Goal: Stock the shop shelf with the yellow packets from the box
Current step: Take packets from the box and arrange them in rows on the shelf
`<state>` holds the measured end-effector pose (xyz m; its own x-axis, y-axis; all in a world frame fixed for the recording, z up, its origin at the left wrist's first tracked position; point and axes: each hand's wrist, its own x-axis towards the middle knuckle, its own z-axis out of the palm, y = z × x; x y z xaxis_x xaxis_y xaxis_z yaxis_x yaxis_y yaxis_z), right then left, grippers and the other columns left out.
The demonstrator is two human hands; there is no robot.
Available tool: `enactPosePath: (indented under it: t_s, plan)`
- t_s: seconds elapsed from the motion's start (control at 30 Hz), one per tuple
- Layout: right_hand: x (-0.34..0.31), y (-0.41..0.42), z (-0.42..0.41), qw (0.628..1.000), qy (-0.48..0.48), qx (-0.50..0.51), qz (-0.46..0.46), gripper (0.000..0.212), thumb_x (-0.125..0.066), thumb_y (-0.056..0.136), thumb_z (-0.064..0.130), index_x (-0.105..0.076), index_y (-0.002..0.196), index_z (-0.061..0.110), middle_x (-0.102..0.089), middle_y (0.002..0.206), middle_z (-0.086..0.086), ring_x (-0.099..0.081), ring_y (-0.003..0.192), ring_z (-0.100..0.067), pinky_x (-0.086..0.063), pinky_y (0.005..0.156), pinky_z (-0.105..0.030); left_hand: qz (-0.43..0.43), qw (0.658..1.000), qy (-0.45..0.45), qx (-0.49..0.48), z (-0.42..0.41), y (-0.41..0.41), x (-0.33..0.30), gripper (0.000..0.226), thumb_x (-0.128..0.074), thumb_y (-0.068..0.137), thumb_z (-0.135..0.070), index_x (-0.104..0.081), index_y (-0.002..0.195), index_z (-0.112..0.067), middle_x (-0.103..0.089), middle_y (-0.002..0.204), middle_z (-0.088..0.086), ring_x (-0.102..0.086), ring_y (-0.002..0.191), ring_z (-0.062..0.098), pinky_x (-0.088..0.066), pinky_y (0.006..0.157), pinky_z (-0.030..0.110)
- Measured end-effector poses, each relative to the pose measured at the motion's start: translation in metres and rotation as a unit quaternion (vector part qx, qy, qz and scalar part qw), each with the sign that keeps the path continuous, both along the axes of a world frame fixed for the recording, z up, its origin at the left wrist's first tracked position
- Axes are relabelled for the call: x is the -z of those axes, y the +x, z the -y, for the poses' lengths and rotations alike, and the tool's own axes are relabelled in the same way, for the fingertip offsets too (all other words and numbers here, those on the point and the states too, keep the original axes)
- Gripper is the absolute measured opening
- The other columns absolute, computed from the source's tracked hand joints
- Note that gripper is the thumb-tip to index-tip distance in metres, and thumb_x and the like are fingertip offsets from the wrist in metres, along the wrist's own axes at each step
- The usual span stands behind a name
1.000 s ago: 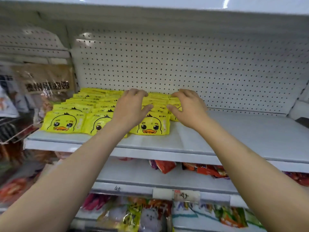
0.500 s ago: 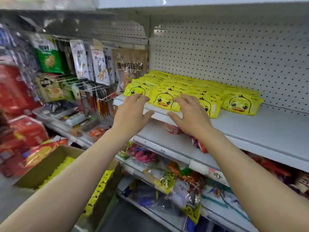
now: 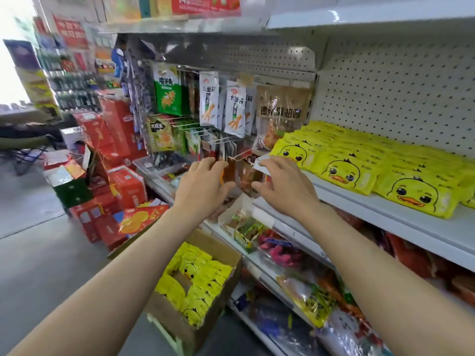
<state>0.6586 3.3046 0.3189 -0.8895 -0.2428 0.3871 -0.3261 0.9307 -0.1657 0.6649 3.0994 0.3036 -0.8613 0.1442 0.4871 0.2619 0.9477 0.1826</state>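
Hanging snack bags (image 3: 209,98), red cartons (image 3: 117,132)

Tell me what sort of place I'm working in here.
Most likely a small grocery or snack shop: white pegboard shelving stocked with yellow duck packets, snack bags hanging on hooks, and stacked red gift boxes on the floor.

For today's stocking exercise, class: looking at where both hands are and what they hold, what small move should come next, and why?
Probably lower both hands to the cardboard box and take more yellow packets. The left hand and right hand are open, holding nothing, in the air left of the shelf. The box holds packets, and the shelf shows bare space in front of its stocked packets.
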Motion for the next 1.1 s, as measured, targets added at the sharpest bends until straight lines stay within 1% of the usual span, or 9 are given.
enactPosePath:
  t_s: [0.23, 0.4, 0.47, 0.53, 0.63, 0.73, 0.9, 1.0, 1.1]
  plan:
    - [0.029, -0.082, 0.105, 0.999, 0.022, 0.004, 0.045, 0.058, -0.049, 0.097, 0.053, -0.039, 0.147, 0.024, -0.029, 0.158, -0.001, -0.022, 0.147, -0.021, -0.029, 0.115, -0.040, 0.016, 1.000, -0.005, 0.009, 0.100, -0.087, 0.033, 0.052, -0.054, 0.094, -0.048, -0.047, 0.138, -0.023, -0.047, 0.141, 0.007, -0.042, 0.129, 0.031, -0.043, 0.100, 0.047]
    - [0.066, -0.147, 0.173, 0.996, 0.029, 0.024, 0.087, 0.058, -0.050, 0.097, 0.054, -0.039, 0.146, 0.025, -0.034, 0.154, -0.001, -0.026, 0.144, -0.022, -0.036, 0.110, -0.040, 0.066, 0.997, -0.027, 0.028, 0.163, -0.159, 0.068, 0.051, -0.056, 0.092, -0.046, -0.049, 0.135, -0.020, -0.049, 0.138, 0.010, -0.045, 0.126, 0.035, -0.043, 0.101, 0.050]
    - [0.088, -0.169, 0.194, 0.993, 0.027, 0.029, 0.113, 0.058, -0.051, 0.096, 0.053, -0.039, 0.146, 0.024, -0.035, 0.154, -0.001, -0.026, 0.144, -0.022, -0.036, 0.111, -0.040, 0.088, 0.995, -0.034, 0.043, 0.184, -0.181, 0.089, 0.050, -0.055, 0.092, -0.044, -0.049, 0.134, -0.020, -0.051, 0.133, 0.009, -0.047, 0.123, 0.034, -0.046, 0.096, 0.051]
    - [0.115, -0.187, 0.212, 0.989, 0.025, 0.032, 0.141, 0.056, -0.051, 0.096, 0.052, -0.040, 0.144, 0.025, -0.036, 0.153, 0.000, -0.026, 0.144, -0.022, -0.036, 0.112, -0.040, 0.119, 0.991, -0.035, 0.053, 0.200, -0.199, 0.113, 0.048, -0.056, 0.091, -0.044, -0.050, 0.132, -0.021, -0.050, 0.134, 0.008, -0.046, 0.123, 0.034, -0.046, 0.096, 0.051]
    - [0.163, -0.209, 0.229, 0.981, 0.022, 0.034, 0.188, 0.054, -0.054, 0.095, 0.051, -0.045, 0.141, 0.024, -0.041, 0.149, 0.000, -0.034, 0.140, -0.024, -0.038, 0.110, -0.041, 0.172, 0.983, -0.025, 0.052, 0.218, -0.219, 0.155, 0.048, -0.059, 0.090, -0.044, -0.051, 0.132, -0.022, -0.050, 0.136, 0.007, -0.047, 0.123, 0.033, -0.046, 0.097, 0.047]
    - [0.221, -0.222, 0.239, 0.968, 0.016, 0.031, 0.250, 0.053, -0.057, 0.093, 0.048, -0.049, 0.137, 0.020, -0.047, 0.143, -0.004, -0.040, 0.134, -0.028, -0.039, 0.108, -0.043, 0.229, 0.972, -0.020, 0.057, 0.232, -0.230, 0.207, 0.048, -0.060, 0.089, -0.043, -0.052, 0.131, -0.021, -0.052, 0.132, 0.008, -0.050, 0.118, 0.035, -0.048, 0.090, 0.045]
    - [0.326, -0.222, 0.248, 0.917, -0.024, 0.030, 0.397, 0.054, -0.061, 0.095, 0.037, -0.048, 0.140, 0.012, -0.045, 0.145, -0.012, -0.036, 0.137, -0.030, -0.027, 0.109, -0.035, 0.352, 0.934, -0.017, 0.054, 0.249, -0.235, 0.309, 0.054, -0.061, 0.090, -0.047, -0.050, 0.134, -0.018, -0.053, 0.130, 0.010, -0.047, 0.122, 0.035, -0.043, 0.099, 0.047]
    - [0.389, -0.215, 0.247, 0.885, -0.029, 0.048, 0.462, 0.054, -0.062, 0.092, 0.045, -0.051, 0.137, 0.018, -0.051, 0.141, -0.011, -0.043, 0.134, -0.032, -0.037, 0.108, -0.042, 0.446, 0.893, 0.000, 0.056, 0.252, -0.235, 0.371, 0.057, -0.064, 0.088, -0.046, -0.048, 0.138, -0.022, -0.054, 0.131, 0.011, -0.048, 0.125, 0.034, -0.041, 0.101, 0.044]
    - [0.441, -0.212, 0.244, 0.848, -0.063, 0.082, 0.520, 0.054, -0.064, 0.090, 0.048, -0.053, 0.136, 0.022, -0.053, 0.141, -0.009, -0.049, 0.131, -0.029, -0.042, 0.102, -0.039, 0.532, 0.844, 0.028, 0.064, 0.249, -0.233, 0.423, 0.058, -0.068, 0.086, -0.044, -0.050, 0.136, -0.021, -0.056, 0.130, 0.011, -0.051, 0.122, 0.033, -0.045, 0.096, 0.039]
